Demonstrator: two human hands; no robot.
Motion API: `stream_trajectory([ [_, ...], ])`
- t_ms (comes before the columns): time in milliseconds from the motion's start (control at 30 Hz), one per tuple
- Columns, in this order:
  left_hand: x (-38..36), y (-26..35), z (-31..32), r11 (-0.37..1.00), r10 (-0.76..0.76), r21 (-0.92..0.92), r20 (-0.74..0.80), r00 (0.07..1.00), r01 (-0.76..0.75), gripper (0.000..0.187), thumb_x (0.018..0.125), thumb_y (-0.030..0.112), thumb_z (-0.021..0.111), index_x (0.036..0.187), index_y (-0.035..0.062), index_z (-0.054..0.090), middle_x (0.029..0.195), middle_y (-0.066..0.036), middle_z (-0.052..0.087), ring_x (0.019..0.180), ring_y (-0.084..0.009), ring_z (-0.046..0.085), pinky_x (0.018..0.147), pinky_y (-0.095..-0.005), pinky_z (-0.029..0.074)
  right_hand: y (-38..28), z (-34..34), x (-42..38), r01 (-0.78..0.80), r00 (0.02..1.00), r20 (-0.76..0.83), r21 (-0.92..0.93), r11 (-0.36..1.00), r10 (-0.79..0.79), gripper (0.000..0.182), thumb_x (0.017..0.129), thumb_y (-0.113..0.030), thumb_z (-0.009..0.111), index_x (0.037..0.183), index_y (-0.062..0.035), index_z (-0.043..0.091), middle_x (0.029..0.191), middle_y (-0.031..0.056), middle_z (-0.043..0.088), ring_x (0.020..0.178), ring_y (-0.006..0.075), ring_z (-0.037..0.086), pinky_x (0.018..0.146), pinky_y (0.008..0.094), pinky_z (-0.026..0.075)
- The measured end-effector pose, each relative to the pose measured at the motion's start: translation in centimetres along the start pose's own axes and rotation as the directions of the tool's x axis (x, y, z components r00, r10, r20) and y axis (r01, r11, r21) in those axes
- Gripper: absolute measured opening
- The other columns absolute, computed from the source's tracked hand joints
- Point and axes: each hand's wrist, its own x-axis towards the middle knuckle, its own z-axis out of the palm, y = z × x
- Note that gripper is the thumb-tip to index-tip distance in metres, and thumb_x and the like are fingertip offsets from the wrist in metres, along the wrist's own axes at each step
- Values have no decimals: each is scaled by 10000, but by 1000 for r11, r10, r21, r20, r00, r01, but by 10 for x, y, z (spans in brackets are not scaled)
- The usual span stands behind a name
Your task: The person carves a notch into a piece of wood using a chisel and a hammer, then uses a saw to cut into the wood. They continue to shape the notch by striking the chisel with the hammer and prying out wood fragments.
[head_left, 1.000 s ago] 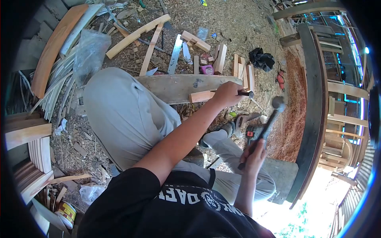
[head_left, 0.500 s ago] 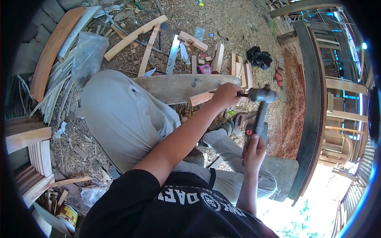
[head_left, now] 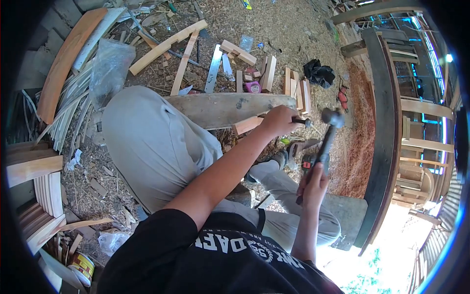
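My left hand (head_left: 280,121) is closed around a dark metal chisel (head_left: 302,121), whose struck end sticks out to the right of my fist. The chisel's other end is mostly hidden behind the hand. Just left of that fist, a short wooden block (head_left: 247,125) lies against the long worn plank (head_left: 210,109). My right hand (head_left: 314,185) grips the handle of a hammer (head_left: 333,119). Its metal head is raised to the right of the chisel, with a gap between them.
Beyond the plank are cut wood pieces (head_left: 268,73), a pink tape measure (head_left: 253,87), a metal strip (head_left: 213,68) and a black plastic bag (head_left: 318,73). Thin wood strips (head_left: 68,115) lie at left. A long dark beam (head_left: 385,132) runs along the right. Shavings cover the ground.
The hammer head has moved right, away from the chisel's end, which now shows beside my left fist. My left hand has barely moved.
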Motion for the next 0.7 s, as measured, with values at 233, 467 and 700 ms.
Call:
stream_trajectory([
  [233,5,-6,0,1000,-3,22,19,1000,3,137,816,175,725,849,44,753,694,-179,676,648,-378,669,618,-454,509,18,3,-9,324,919,-226,-36,945,-324,456,1135,-408,444,831,-74,500,544,0,461,396,98,462,351,271,360],
  [467,4,-10,5,1000,-17,4,-9,1000,17,135,791,168,734,854,52,759,735,-176,698,688,-382,683,648,-463,524,28,1,-10,-31,995,-89,148,988,44,472,1131,-446,452,812,-100,488,550,4,477,376,98,427,349,270,337],
  [700,1,-3,2,1000,-15,16,-7,1000,15,144,761,172,731,849,63,764,750,-176,711,726,-382,706,682,-465,547,30,3,-5,97,991,-92,56,994,-92,334,1118,-286,534,855,-84,494,549,-28,466,410,64,441,362,255,331],
])
